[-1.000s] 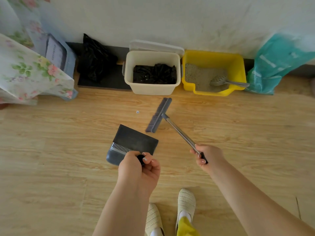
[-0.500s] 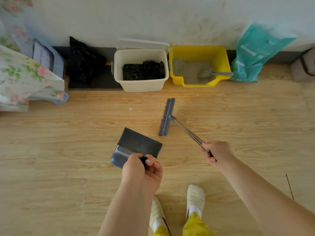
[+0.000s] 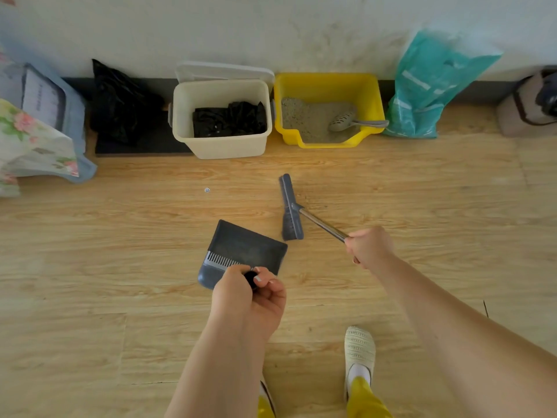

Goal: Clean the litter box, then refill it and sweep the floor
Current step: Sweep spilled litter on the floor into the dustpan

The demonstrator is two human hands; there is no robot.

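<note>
My left hand grips the black handle of a dark grey dustpan that lies on the wooden floor. My right hand holds the metal handle of a grey broom, whose head stands on the floor just right of the pan's far corner. A few litter grains lie beside the broom head. Against the wall stands the yellow litter box with grey litter and a grey scoop inside it.
A cream bin lined with a black bag stands left of the litter box, its lid behind it. A teal bag leans at the right, a black bag and floral cloth at the left. A small speck lies on the floor.
The broom head has swung right and turned nearly upright beside the dustpan. My right hand has moved right and farther forward. The dustpan stays in place.
</note>
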